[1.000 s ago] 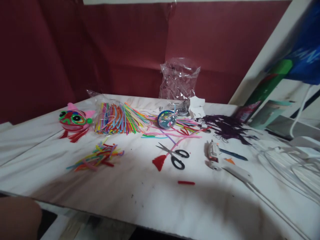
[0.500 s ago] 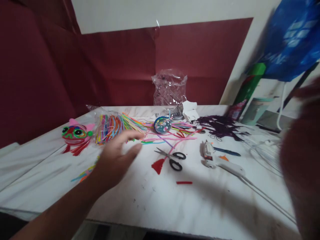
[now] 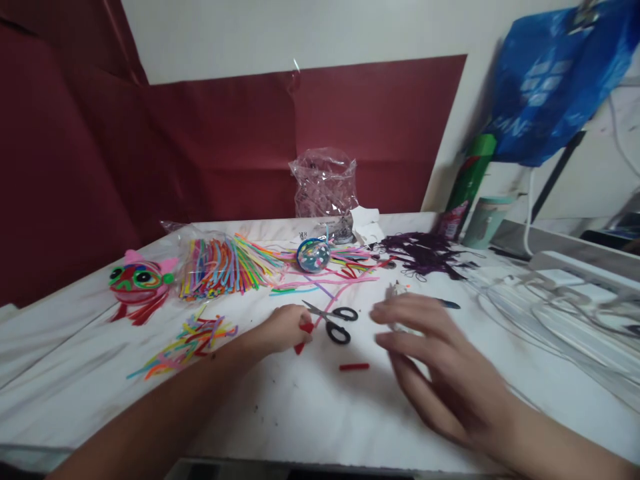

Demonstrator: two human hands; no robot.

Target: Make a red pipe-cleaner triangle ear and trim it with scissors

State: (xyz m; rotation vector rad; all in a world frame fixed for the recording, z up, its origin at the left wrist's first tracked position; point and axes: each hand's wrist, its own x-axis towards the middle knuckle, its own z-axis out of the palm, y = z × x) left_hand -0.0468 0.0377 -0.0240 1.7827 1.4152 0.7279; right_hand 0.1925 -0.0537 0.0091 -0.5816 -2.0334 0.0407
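Note:
My left hand [image 3: 287,328] is closed on a red fuzzy triangular piece [image 3: 299,348], still low at the tabletop, with my fingers covering much of it. Just right of it lie scissors [image 3: 333,320] with black handles, blades apart. A short red pipe cleaner piece [image 3: 355,367] rests nearer the front. My right hand [image 3: 435,353] hovers with fingers spread, nothing in them. Behind those fingers is a white glue gun [image 3: 399,289], mostly hidden. One long pink pipe cleaner [image 3: 345,285] runs back from beside the scissors.
A bagged bundle of coloured pipe cleaners [image 3: 215,267] lies left of a round glittery ball [image 3: 313,255]. A pink face figure [image 3: 140,287] stands far left, pipe cleaner scraps [image 3: 193,343] nearer. Purple strands [image 3: 425,253] and cables [image 3: 535,313] spread on the right.
My left hand has come down and right, onto the red triangular piece. My right hand has swung in from the right edge to above the glue gun. The view has turned slightly right.

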